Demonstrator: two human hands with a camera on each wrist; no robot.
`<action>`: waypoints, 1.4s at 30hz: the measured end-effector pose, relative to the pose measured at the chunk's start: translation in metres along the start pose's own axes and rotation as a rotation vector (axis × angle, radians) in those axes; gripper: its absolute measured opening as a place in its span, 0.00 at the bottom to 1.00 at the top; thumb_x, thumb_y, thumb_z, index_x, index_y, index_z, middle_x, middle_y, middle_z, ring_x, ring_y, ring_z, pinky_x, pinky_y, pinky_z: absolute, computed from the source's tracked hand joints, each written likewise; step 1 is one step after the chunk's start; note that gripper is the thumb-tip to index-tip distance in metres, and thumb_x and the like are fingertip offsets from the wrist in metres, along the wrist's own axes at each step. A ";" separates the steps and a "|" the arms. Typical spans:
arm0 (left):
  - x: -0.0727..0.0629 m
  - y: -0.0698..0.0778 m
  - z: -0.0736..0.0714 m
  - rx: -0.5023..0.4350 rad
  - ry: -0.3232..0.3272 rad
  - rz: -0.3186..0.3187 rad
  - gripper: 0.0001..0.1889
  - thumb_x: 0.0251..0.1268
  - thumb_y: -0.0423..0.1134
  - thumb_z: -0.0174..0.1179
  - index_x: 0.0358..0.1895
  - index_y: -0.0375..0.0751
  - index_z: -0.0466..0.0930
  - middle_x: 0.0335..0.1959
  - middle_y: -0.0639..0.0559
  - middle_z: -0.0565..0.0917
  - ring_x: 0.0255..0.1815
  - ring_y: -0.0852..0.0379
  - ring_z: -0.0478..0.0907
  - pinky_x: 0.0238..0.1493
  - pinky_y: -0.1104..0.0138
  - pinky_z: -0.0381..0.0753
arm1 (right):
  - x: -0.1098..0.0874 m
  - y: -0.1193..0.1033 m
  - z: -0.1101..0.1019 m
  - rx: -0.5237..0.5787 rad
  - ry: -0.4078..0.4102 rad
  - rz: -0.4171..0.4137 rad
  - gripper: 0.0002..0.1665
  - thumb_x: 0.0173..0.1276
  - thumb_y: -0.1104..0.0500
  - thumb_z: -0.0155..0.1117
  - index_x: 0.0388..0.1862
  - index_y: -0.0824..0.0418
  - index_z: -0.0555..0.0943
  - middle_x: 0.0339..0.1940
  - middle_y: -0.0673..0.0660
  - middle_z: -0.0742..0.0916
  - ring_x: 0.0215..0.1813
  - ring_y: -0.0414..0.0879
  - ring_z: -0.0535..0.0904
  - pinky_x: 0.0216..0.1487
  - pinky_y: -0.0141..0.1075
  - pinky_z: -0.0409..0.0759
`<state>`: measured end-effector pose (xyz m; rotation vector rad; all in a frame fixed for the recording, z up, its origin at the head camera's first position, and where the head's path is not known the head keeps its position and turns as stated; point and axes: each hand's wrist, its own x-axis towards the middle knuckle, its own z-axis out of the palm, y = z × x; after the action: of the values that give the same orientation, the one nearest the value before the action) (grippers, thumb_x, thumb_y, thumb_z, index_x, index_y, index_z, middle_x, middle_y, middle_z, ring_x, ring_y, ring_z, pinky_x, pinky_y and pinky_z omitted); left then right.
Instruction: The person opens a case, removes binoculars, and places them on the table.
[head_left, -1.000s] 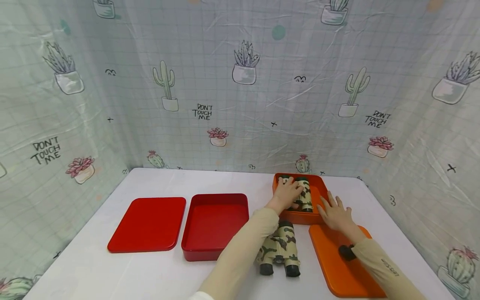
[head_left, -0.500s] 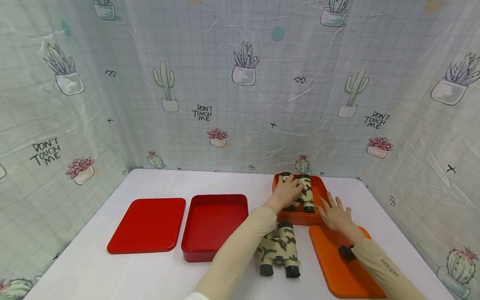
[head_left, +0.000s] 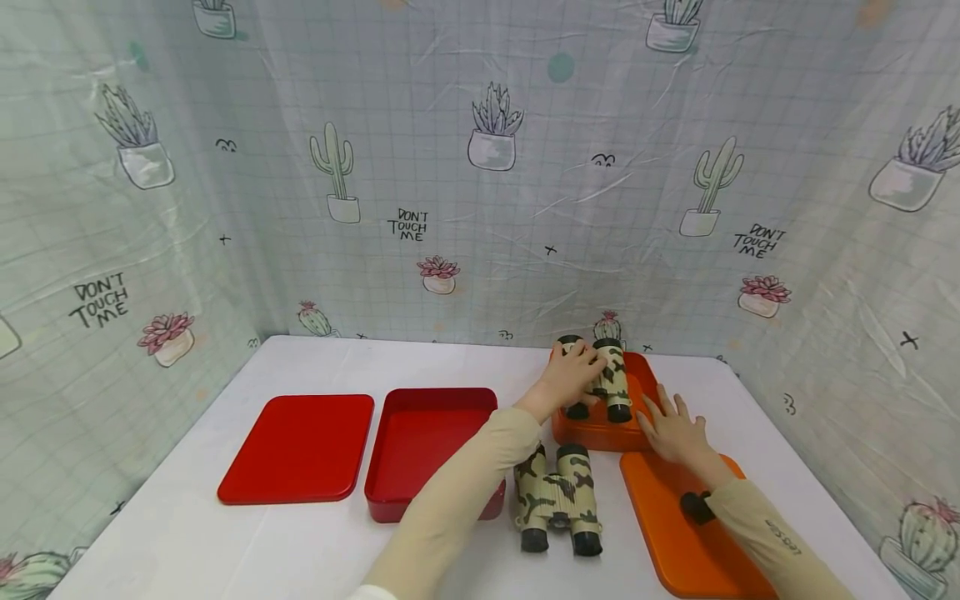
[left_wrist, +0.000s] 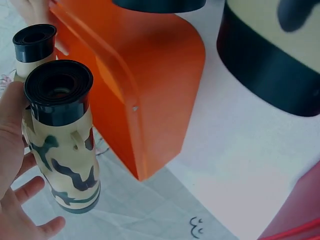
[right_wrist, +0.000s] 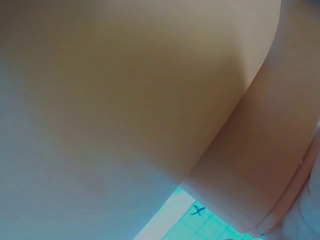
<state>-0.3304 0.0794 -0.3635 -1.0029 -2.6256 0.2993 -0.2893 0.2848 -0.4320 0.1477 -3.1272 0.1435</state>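
Note:
My left hand (head_left: 564, 377) holds camouflage binoculars (head_left: 614, 375) over the orange box (head_left: 600, 435). In the left wrist view, the thumb and fingers of the left hand (left_wrist: 12, 185) lie around the near barrel of the binoculars (left_wrist: 70, 160), beside the orange box's wall (left_wrist: 165, 85). Spread fingers of my right hand (head_left: 675, 429) touch the box's right rim. A second pair of camouflage binoculars (head_left: 557, 498) lies on the table in front of the box. A broad tan, blurred surface fills most of the right wrist view, and its hand's grip is hidden there.
An orange lid (head_left: 675, 542) lies flat under the right forearm. To the left stand an open red box (head_left: 435, 442) and a flat red lid (head_left: 300, 450) on the white table (head_left: 165, 542). A cactus-print sheet (head_left: 390, 167) hangs behind and at both sides.
The left hand has raised the binoculars from inside the orange box to above its rim, bringing more of them into sight. The right hand has stayed at the rim.

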 end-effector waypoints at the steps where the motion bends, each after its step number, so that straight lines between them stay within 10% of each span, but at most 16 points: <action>1: -0.001 -0.001 -0.001 -0.005 0.005 0.004 0.31 0.50 0.64 0.53 0.56 0.55 0.64 0.59 0.57 0.67 0.61 0.56 0.60 0.57 0.55 0.65 | 0.000 0.000 0.000 0.003 -0.002 0.001 0.38 0.70 0.39 0.31 0.67 0.66 0.56 0.69 0.71 0.52 0.66 0.71 0.48 0.54 0.72 0.52; 23: -0.021 -0.015 -0.025 -0.007 0.099 0.071 0.32 0.50 0.65 0.54 0.56 0.53 0.65 0.56 0.57 0.69 0.59 0.55 0.61 0.59 0.52 0.64 | 0.001 0.002 0.001 0.042 0.002 -0.013 0.35 0.70 0.43 0.34 0.67 0.65 0.56 0.69 0.71 0.51 0.66 0.72 0.47 0.53 0.72 0.50; 42: -0.048 -0.037 -0.017 -0.035 0.153 0.079 0.32 0.49 0.64 0.56 0.56 0.53 0.67 0.53 0.57 0.71 0.56 0.56 0.62 0.57 0.52 0.64 | -0.001 -0.001 0.000 0.057 0.012 -0.004 0.34 0.70 0.45 0.36 0.67 0.65 0.55 0.69 0.71 0.52 0.66 0.72 0.46 0.54 0.72 0.49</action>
<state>-0.3130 0.0218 -0.3466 -1.0971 -2.4664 0.1872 -0.2881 0.2844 -0.4319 0.1525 -3.1116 0.2321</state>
